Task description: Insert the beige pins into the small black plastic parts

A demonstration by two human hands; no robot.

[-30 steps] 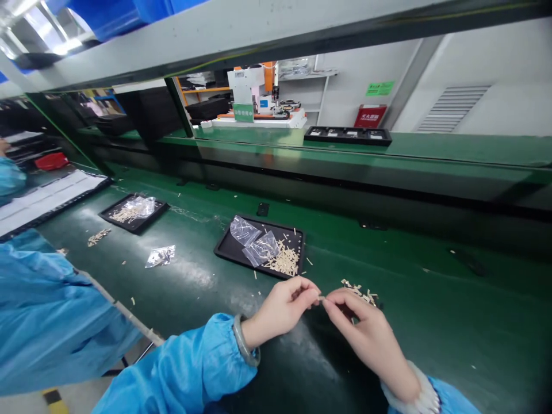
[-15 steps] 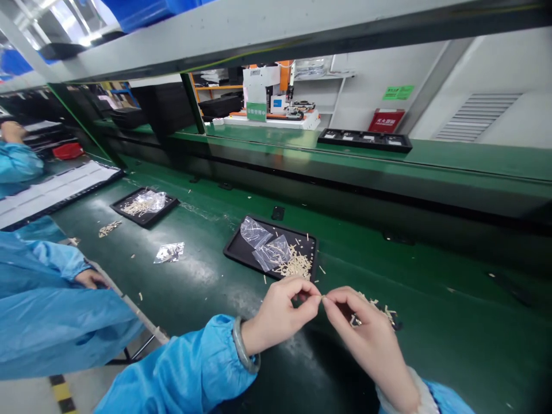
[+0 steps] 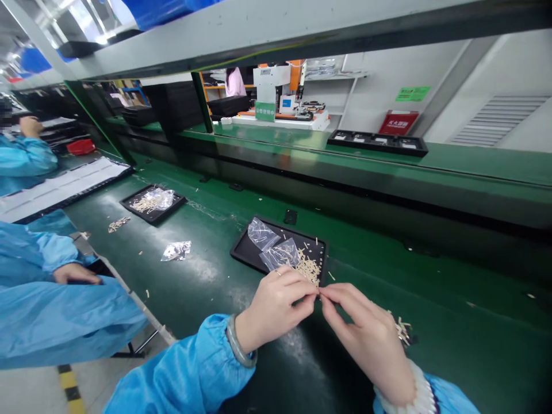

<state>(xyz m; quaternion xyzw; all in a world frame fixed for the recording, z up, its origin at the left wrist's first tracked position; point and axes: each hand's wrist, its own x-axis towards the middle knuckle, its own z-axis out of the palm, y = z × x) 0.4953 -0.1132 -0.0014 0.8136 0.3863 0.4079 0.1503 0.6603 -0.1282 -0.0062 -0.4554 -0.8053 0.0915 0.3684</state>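
Observation:
My left hand [image 3: 282, 300] and my right hand [image 3: 366, 328] meet fingertip to fingertip above the green bench [image 3: 207, 310], both closed in a pinch. Whatever lies between the fingertips is too small to make out. Just beyond them sits a black tray [image 3: 241, 253] with clear plastic bags [image 3: 282, 253] and a heap of small beige strips [image 3: 308, 267]. My left fingers cover the tray's near edge. A second group of beige strips [image 3: 403, 332] lies on the bench past my right hand, partly hidden by it.
Farther left are another black tray [image 3: 157, 217] with strips and a bag, a loose strip pile [image 3: 118, 224] and a small clear bag [image 3: 176, 250]. A person in blue [image 3: 64, 310] sits at the left. A long black tray [image 3: 377, 144] rests on the ledge behind, under an overhead beam [image 3: 259, 43].
The view has shifted slightly, so the bench things appear farther right. My hands remain together in a pinch, the right one a little flatter. The seated person's hand has moved slightly.

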